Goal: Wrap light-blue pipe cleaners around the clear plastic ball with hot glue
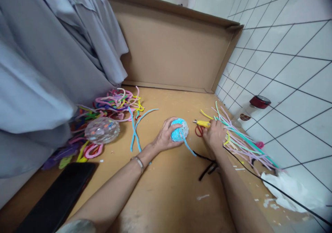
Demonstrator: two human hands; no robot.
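Observation:
Near the middle of the table, my left hand (167,135) is wrapped round a ball (178,131) covered partly in light blue coils, its right side whitish. A loose blue strand (188,146) trails from the ball toward the front right. My right hand (215,134) is closed round a yellow glue gun (203,123), whose metal tip points left toward the ball. Red-handled scissors (199,131) lie just below the tool's nozzle. Two blue pipe cleaners (134,131) lie crossed to the left of my left hand.
Colourful pipe cleaners (116,103) and a clear speckled ball (102,130) lie left, near a black phone (59,195). More strands (243,139), a red-lidded jar (249,110), white tissue (287,191) and a black cable (275,188) are right. Cardboard (173,46) stands behind; grey cloth (52,53) hangs left.

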